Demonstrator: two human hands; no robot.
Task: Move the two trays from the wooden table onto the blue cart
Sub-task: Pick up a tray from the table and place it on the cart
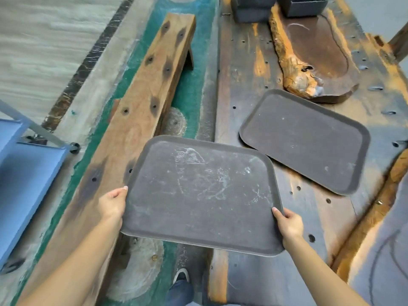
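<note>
A dark scratched tray (198,193) hangs in the air over the gap between the wooden bench and the wooden table (240,89). My left hand (112,203) grips its left edge and my right hand (289,224) grips its right near corner. A second dark tray (306,140) lies flat on the table, just beyond and to the right of the held one. The blue cart (26,173) stands at the far left, its shelf bare.
A long wooden bench (141,111) runs between the cart and the table. A carved wooden slab (318,56) lies on the table behind the second tray, with two dark boxes (254,9) at the far end. My shoe (182,276) shows on the green floor below.
</note>
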